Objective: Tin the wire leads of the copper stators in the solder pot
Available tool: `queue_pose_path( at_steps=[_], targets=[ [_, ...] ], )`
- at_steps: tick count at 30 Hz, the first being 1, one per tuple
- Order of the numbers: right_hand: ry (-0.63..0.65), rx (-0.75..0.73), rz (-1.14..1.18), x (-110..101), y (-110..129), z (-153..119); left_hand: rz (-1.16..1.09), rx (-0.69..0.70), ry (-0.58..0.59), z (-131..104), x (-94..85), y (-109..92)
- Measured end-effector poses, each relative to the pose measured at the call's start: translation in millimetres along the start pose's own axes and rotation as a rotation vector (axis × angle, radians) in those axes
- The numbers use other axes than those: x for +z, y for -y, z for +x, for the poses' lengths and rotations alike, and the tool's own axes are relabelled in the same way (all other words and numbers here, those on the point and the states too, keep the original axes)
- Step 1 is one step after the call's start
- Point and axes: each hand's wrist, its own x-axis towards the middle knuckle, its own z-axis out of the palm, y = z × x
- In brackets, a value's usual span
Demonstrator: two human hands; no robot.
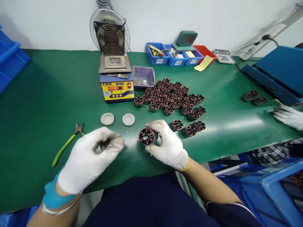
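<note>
My right hand (165,142), in a white glove, grips a black cylindrical coil part (147,136) by its side, its copper windings facing up and a thin wire hanging at its lower edge. To the left of that part, my left hand (94,156), also gloved, has thumb and fingertips pressed together; whatever they may hold is too small to make out. Two small round white dishes, a left one (107,119) and a right one (128,119), lie just beyond my hands. Green-handled cutters (67,143) rest left of my left hand.
Many similar coil parts (169,109) stand behind my right hand. A yellow-blue solder pot unit (117,90), a purple tray (144,77) and blue bins (157,53) are farther back. Another person's gloved hand (288,117) is at the right, by a blue box (279,72).
</note>
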Motion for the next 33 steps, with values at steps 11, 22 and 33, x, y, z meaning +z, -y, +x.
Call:
queue_pose_path(
  at_steps=[11,22,33],
  targets=[
    [0.017,0.078,-0.208,0,-17,28,-0.504,-0.117,-0.386,45,3.4,34],
    [0.346,0.291,-0.552,15,-31,65,-0.593,-0.099,-0.398,48,7.8,59],
    [0.332,-0.054,-0.792,9,-24,75,-0.598,-0.094,-0.375,41,7.3,53]
  ],
)
